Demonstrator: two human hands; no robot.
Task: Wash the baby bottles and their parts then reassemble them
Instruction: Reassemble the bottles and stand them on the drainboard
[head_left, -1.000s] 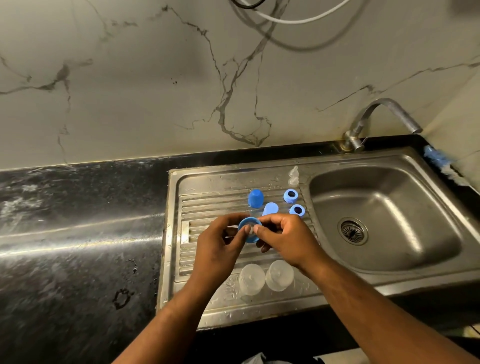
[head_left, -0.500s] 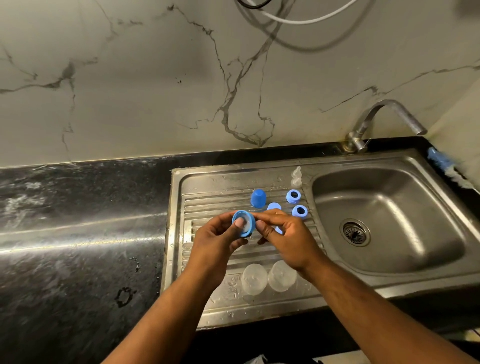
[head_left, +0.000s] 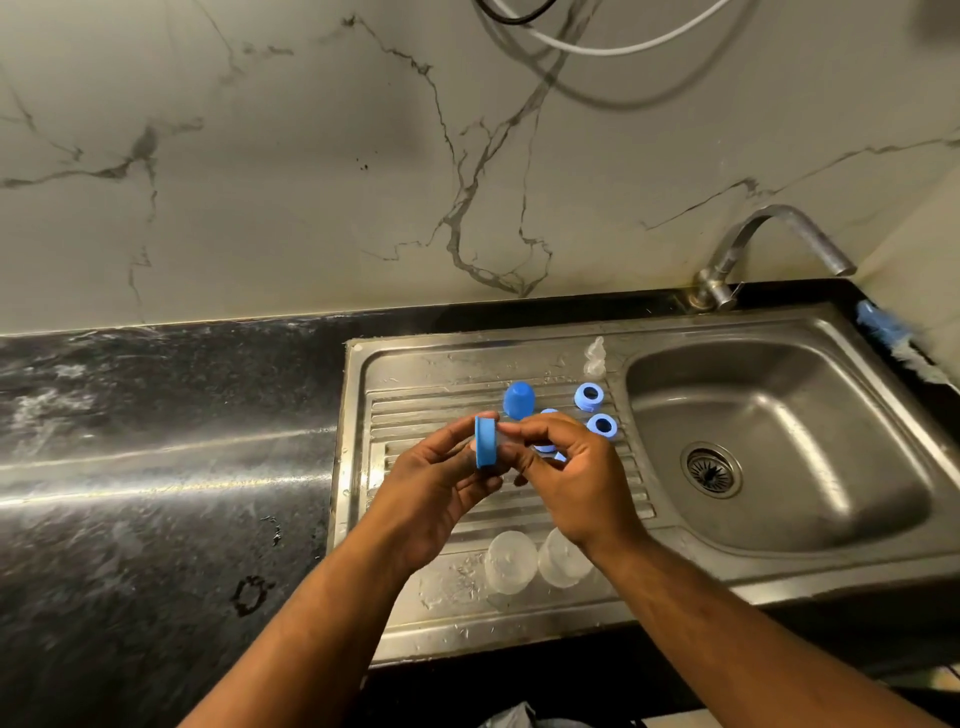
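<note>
Looks like we're in the reassembly part now. Our left hand (head_left: 436, 483) pinches a blue collar (head_left: 487, 441) on edge between thumb and fingers. Our right hand (head_left: 566, 478) pinches at its other face, maybe seating something clear, but we can't tell. Both hover over the drainboard (head_left: 415, 415).

Still loose on it are a blue cap (head_left: 518, 399), a blue ring (head_left: 588, 396), a second ring (head_left: 602, 426), a spare teat (head_left: 595, 356) and two clear bottles (head_left: 510, 561) mouth-down. Nothing seems joined yet, so we reckon most of the assembly is left.

The bottles sit right under our wrists near the front lip, so they're easy to knock. The basin (head_left: 779, 441) drops off just right, and there's elbow room left over the wet bench (head_left: 156, 467).
</note>
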